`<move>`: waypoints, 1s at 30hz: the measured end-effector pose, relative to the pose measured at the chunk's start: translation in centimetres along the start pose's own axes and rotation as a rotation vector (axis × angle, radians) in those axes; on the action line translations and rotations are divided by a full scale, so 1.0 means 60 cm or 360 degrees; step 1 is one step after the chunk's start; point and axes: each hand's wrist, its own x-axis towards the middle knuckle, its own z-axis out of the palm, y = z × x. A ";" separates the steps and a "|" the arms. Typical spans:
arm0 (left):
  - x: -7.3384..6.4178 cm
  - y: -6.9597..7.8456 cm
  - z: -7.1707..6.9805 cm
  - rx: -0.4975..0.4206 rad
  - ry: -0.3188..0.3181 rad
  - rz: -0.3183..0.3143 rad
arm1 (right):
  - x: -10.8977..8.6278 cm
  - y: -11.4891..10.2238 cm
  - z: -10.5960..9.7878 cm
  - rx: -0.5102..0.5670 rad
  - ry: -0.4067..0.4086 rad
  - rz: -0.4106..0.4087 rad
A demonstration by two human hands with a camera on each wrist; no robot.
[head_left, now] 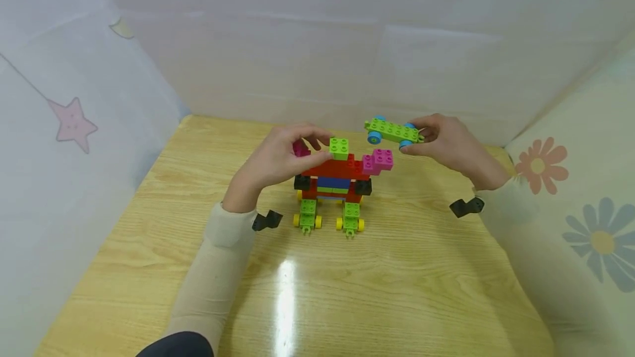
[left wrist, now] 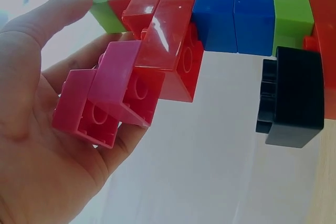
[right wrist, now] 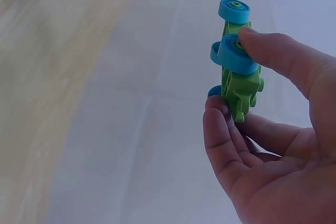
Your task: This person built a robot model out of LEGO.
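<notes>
A figure of toy building bricks (head_left: 327, 168) stands on the table, with red, blue, black and pink bricks and green wheeled bases with yellow wheels. At its top sits a green brick (head_left: 339, 149), which my left hand (head_left: 278, 153) grips between thumb and fingers. In the left wrist view, pink bricks (left wrist: 115, 82) jut out in front of that palm. My right hand (head_left: 444, 139) pinches a green toy car base (head_left: 392, 130) with blue wheels by one end, thumb on a wheel (right wrist: 237, 53). The car base is in the air, right of the green brick and above the pink bricks on the right.
The wooden table (head_left: 421, 269) spreads in front of the figure. A pale cloth wall (head_left: 327, 59) rises close behind it, with more cloth at both sides. Black straps (head_left: 466, 207) sit at both wrists.
</notes>
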 end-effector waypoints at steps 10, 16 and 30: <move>0.005 0.002 0.000 -0.0102 0.0213 -0.0008 | -0.005 -0.091 -0.020 0.0001 0.0011 -0.0095; 0.017 0.002 -0.010 -0.0092 0.0383 0.0041 | -0.009 -0.129 -0.028 0.0020 0.0000 -0.0164; -0.006 0.000 -0.035 -0.0275 0.0343 0.0017 | -0.024 -0.189 0.003 0.0092 -0.0106 -0.0302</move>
